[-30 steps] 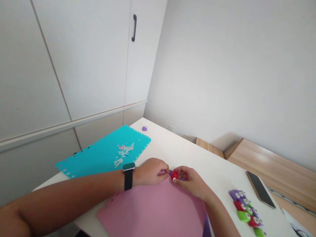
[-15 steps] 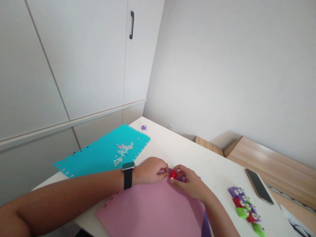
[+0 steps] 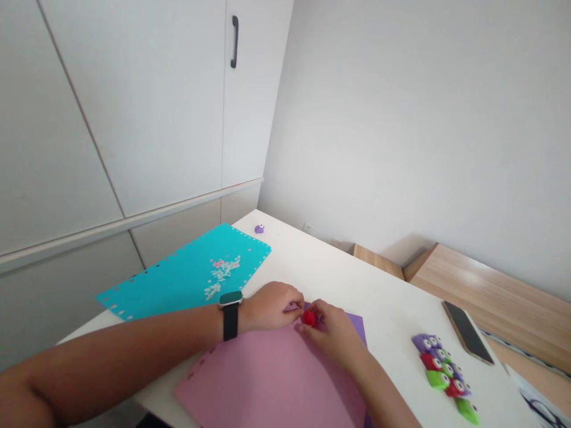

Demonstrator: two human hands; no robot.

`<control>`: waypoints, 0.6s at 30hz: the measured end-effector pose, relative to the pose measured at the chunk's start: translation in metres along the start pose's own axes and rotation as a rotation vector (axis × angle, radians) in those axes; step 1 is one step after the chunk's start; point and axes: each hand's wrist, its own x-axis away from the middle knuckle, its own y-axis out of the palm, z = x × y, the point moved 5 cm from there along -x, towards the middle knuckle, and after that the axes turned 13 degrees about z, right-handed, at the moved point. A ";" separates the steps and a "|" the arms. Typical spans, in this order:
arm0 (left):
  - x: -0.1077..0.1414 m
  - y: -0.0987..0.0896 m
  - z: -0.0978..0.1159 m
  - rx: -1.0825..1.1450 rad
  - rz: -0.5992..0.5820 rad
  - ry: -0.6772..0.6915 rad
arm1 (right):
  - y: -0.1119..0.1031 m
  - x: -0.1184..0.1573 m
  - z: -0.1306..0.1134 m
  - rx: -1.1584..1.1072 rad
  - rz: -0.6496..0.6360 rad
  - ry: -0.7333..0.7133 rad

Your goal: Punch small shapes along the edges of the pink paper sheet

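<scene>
A pink sheet of paper (image 3: 267,380) lies in front of me, with punched holes along its left edge. Under it a purple sheet (image 3: 358,326) shows at the right. My left hand (image 3: 276,306), a watch (image 3: 231,298) on its wrist, pinches the pink sheet's far edge. My right hand (image 3: 332,330) has its fingers closed around a small red craft punch (image 3: 309,318) at that same edge, close beside the left fingertips. Fingers partly cover the punch, so how far the paper sits in its slot cannot be seen.
A blue sheet (image 3: 178,285) with punched edges carries small white and pink paper cutouts (image 3: 220,273). One purple punch (image 3: 259,228) stands at the far corner of the white table (image 3: 307,261). At right are several coloured punches (image 3: 446,371) and a phone (image 3: 467,333).
My right hand has shifted slightly left with the red punch, which has turned and is more covered by the fingers. More of the purple sheet shows at the right. The left hand stays put.
</scene>
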 end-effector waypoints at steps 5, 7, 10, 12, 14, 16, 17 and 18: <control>-0.001 -0.001 0.000 0.007 -0.005 -0.011 | 0.000 -0.003 0.005 -0.085 -0.030 -0.025; -0.001 -0.001 0.001 0.009 0.001 -0.007 | -0.002 -0.005 0.012 -0.165 -0.053 -0.009; 0.000 -0.001 0.001 0.011 0.014 0.002 | -0.003 -0.010 0.022 -0.273 -0.084 0.028; -0.001 -0.001 0.002 0.016 0.020 0.005 | -0.003 -0.013 0.024 -0.309 -0.093 0.002; -0.001 -0.001 0.002 0.023 0.022 0.009 | -0.002 -0.014 0.023 -0.325 -0.114 -0.053; -0.001 -0.002 0.002 0.024 0.026 0.007 | -0.001 -0.014 0.021 -0.333 -0.131 -0.079; -0.001 -0.002 0.002 0.023 0.026 0.003 | -0.001 -0.014 0.021 -0.336 -0.136 -0.074; -0.001 -0.002 0.002 0.022 0.026 -0.001 | -0.002 -0.013 0.020 -0.341 -0.141 -0.067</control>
